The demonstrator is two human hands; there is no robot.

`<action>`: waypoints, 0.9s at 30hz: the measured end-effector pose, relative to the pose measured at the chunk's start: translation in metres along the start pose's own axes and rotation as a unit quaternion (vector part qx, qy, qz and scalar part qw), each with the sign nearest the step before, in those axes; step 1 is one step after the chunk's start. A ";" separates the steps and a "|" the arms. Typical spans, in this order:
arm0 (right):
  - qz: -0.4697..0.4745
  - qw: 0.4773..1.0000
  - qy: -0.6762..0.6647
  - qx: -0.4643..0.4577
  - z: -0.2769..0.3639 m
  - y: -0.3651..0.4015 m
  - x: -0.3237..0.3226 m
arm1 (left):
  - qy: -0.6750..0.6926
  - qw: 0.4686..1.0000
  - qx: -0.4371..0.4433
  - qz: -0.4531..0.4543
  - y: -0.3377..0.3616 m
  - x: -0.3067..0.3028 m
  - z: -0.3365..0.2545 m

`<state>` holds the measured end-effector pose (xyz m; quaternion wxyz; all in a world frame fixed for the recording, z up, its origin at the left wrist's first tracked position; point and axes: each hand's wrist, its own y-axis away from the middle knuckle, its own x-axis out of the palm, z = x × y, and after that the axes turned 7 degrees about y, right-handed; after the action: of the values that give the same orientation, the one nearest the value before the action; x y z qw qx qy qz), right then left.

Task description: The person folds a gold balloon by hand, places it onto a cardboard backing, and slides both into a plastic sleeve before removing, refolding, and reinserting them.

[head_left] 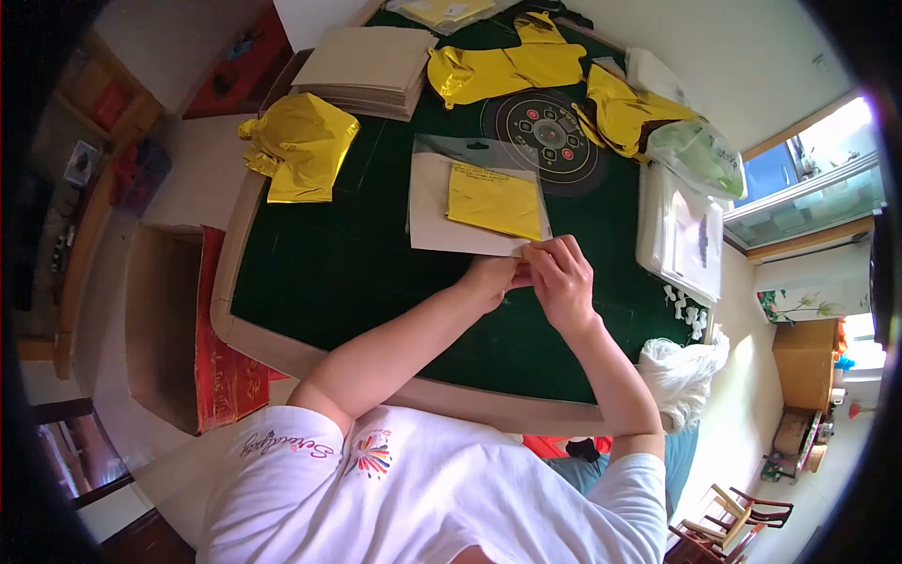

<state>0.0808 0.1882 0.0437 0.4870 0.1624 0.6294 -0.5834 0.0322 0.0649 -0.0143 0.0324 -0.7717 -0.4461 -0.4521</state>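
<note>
A clear plastic bag [442, 147] with a hang hole at its top lies in front of me on the green table. Inside it are a white card [427, 207] and a folded gold foil piece [493, 202]. My left hand [492, 283] is closed at the bag's near edge, its fingertips partly hidden behind the other hand. My right hand [562, 279] pinches at the bag's near right corner, with its fingers touching the left ones. Exactly what the fingertips press on is too small to make out.
Gold foil balloons lie at the left [310, 146], back [507, 70] and right [625, 113]. A cardboard stack [362, 70] stands back left, a round black mat [507, 117] behind the bag. Plastic bags [681, 235] and white string [681, 376] line the right edge; an open box [211, 348] stands left.
</note>
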 end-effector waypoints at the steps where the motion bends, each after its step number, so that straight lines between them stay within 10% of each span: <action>1: -0.001 1.000 -0.006 0.006 0.001 -0.001 -0.001 | -0.004 1.000 -0.010 0.002 0.001 0.000 -0.001; 27: -0.008 1.000 -0.015 0.024 -0.004 0.003 -0.001 | 0.101 0.995 0.023 -0.005 -0.001 -0.003 0.019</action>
<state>0.0816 0.1931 0.0418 0.4881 0.1604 0.6087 -0.6046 0.0432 0.0724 -0.0276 0.0930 -0.7187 -0.4551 -0.5174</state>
